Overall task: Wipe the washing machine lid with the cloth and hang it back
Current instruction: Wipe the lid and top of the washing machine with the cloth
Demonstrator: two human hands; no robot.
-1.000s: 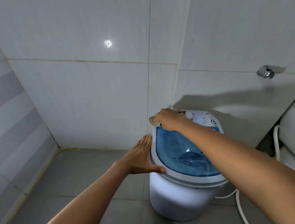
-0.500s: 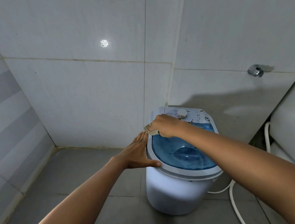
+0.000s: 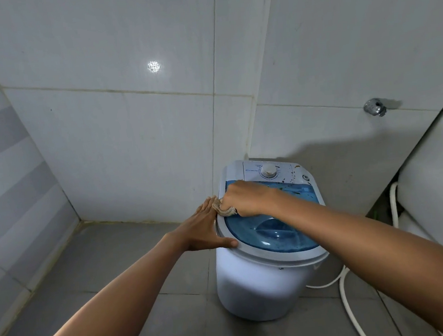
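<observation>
One small white washing machine [image 3: 263, 290] is being seen on the grey floor [image 3: 121, 259], in a corner of white tiled walls [image 3: 121, 139]. Its blue see-through lid [image 3: 271, 233] is being kept shut, and what is inside cannot be told. A round dial [image 3: 268, 170] is being shown on the white panel behind the lid. A white hose [image 3: 347, 299] is lying on the floor to the right, and a shiny tap [image 3: 375, 107] is sticking out of the wall above.

The beige cloth [image 3: 225, 209] is being pressed onto the left rim of the lid, bunched up under the right hand [image 3: 247, 199], whose fingers are being curled tight around it. The left hand [image 3: 207, 229] is being held flat and open against the left side of the machine, with its thumb lying on the rim. Its fingertips are being kept just beside the cloth.
</observation>
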